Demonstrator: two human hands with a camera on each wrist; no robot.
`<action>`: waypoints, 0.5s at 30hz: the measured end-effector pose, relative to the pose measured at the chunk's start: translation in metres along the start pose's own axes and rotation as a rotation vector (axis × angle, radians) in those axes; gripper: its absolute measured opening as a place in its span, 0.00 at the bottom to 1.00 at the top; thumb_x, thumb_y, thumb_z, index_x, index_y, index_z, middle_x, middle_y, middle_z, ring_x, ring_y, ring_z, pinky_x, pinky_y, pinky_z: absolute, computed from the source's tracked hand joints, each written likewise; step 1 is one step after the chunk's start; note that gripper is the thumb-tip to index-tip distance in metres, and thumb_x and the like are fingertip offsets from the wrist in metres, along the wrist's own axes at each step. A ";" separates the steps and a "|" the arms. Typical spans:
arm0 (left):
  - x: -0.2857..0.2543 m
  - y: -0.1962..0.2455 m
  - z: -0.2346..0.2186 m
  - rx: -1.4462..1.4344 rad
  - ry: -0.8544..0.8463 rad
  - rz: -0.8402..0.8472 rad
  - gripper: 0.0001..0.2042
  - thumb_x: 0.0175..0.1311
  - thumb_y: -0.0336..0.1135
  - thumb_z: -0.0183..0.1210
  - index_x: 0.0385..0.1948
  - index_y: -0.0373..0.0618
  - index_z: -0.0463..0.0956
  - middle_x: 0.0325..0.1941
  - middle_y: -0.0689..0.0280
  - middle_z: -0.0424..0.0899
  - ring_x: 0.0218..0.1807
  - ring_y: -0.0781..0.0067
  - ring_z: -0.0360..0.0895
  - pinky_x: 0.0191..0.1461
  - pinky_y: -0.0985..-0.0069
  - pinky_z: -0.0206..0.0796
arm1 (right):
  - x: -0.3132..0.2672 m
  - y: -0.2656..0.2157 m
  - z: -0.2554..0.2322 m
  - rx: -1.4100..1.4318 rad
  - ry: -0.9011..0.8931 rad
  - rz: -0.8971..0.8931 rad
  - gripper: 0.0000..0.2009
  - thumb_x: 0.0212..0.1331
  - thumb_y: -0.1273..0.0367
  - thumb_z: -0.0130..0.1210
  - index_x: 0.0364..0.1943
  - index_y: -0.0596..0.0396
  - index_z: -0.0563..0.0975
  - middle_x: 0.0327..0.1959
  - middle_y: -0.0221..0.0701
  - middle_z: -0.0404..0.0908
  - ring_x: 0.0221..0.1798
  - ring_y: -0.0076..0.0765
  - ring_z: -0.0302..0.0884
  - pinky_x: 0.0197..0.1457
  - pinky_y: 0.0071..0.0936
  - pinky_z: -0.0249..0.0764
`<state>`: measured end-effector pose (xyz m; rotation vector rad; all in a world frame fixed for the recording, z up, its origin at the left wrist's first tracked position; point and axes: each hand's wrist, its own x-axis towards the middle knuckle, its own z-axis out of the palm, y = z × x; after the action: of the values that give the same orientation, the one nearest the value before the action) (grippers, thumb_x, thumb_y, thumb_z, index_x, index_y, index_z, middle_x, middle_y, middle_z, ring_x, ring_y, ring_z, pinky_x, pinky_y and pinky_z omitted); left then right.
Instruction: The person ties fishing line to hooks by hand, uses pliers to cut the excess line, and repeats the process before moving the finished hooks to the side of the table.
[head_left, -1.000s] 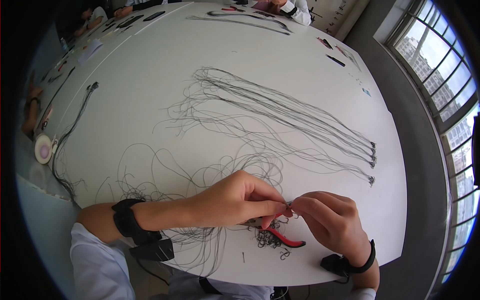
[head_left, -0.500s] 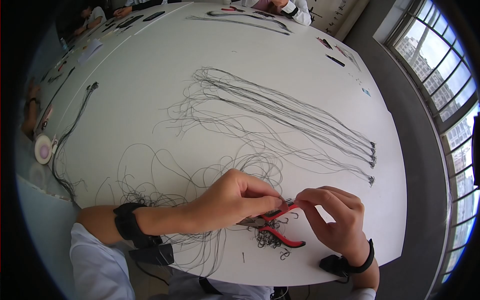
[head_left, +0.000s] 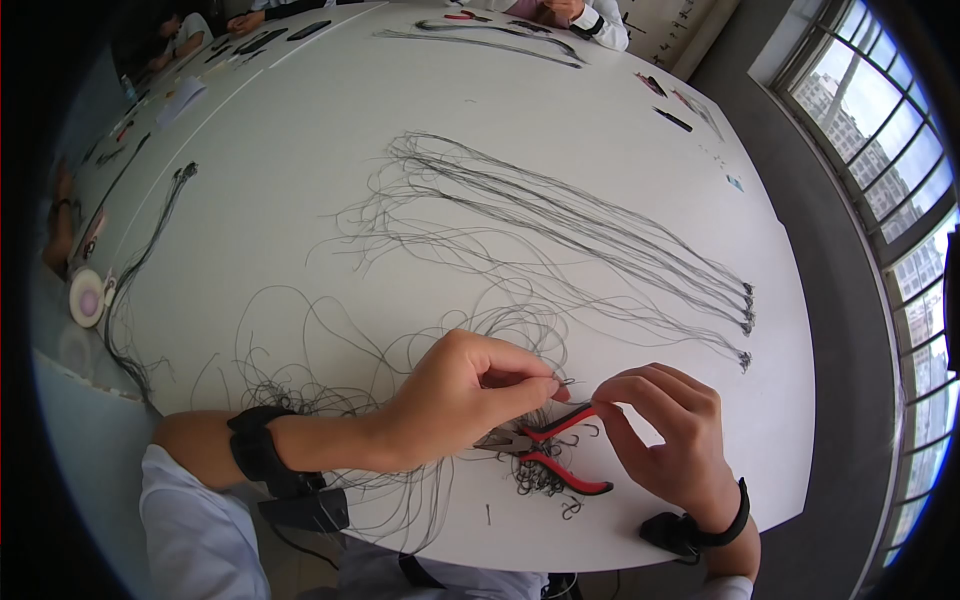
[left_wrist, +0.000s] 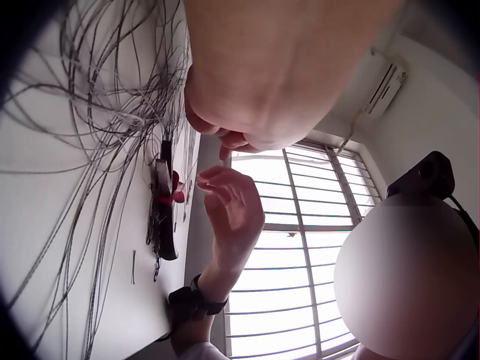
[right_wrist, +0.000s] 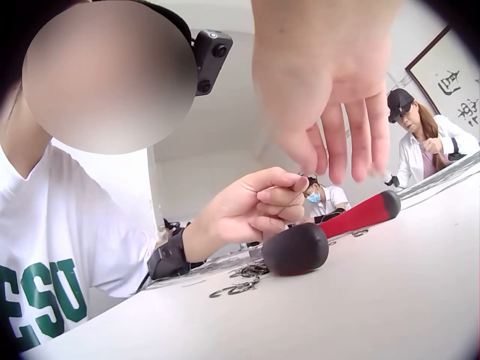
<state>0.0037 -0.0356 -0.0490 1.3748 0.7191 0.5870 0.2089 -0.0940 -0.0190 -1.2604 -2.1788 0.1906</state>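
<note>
My left hand [head_left: 460,392] pinches a small dark hook [head_left: 568,381] between thumb and forefinger, above the red-and-black pliers [head_left: 547,462]. In the right wrist view, a thin strand shows at this left hand's fingertips [right_wrist: 300,182]. Just right of it, my right hand [head_left: 680,425] has thumb and forefinger tips brought together by the end of the upper plier handle; whether something thin lies between them cannot be made out. The pliers lie with handles spread over a pile of small dark hooks [head_left: 535,482]. Loose thin lines [head_left: 430,500] run beneath my left forearm.
Long bundles of dark line [head_left: 560,215] stretch across the white table [head_left: 300,130], their knotted ends at the right. Another bundle [head_left: 160,225] and a round spool [head_left: 87,297] are at the left. Tools and other people are along the far side.
My left hand has risen slightly and moved a little left, away from the right hand. The right hand has shifted slightly up and right from its earliest position, uncovering more of the pliers.
</note>
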 end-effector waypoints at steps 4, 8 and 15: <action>0.002 0.001 -0.002 0.009 0.149 0.097 0.09 0.63 0.27 0.55 0.38 0.30 0.79 0.26 0.66 0.82 0.23 0.90 0.68 0.25 0.89 0.61 | 0.000 -0.003 -0.004 -0.064 -0.242 -0.019 0.15 0.37 0.67 0.69 0.27 0.57 0.75 0.37 0.34 0.75 0.39 0.39 0.74 0.37 0.30 0.73; 0.003 0.002 -0.007 -0.078 0.206 0.112 0.09 0.64 0.29 0.54 0.38 0.31 0.80 0.19 0.73 0.74 0.18 0.92 0.58 0.19 0.88 0.50 | -0.005 -0.002 -0.004 -0.039 -0.369 -0.035 0.19 0.32 0.61 0.71 0.24 0.58 0.75 0.43 0.35 0.72 0.46 0.42 0.70 0.45 0.38 0.70; 0.007 0.003 -0.012 -0.168 0.336 0.195 0.11 0.65 0.31 0.52 0.37 0.31 0.79 0.14 0.74 0.64 0.15 0.86 0.60 0.19 0.86 0.55 | -0.007 -0.005 0.001 -0.010 -0.383 -0.033 0.12 0.34 0.64 0.67 0.23 0.54 0.78 0.42 0.36 0.72 0.46 0.42 0.70 0.50 0.41 0.68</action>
<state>-0.0003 -0.0226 -0.0478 1.2098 0.7874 1.0274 0.2073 -0.1021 -0.0208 -1.2743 -2.5215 0.4393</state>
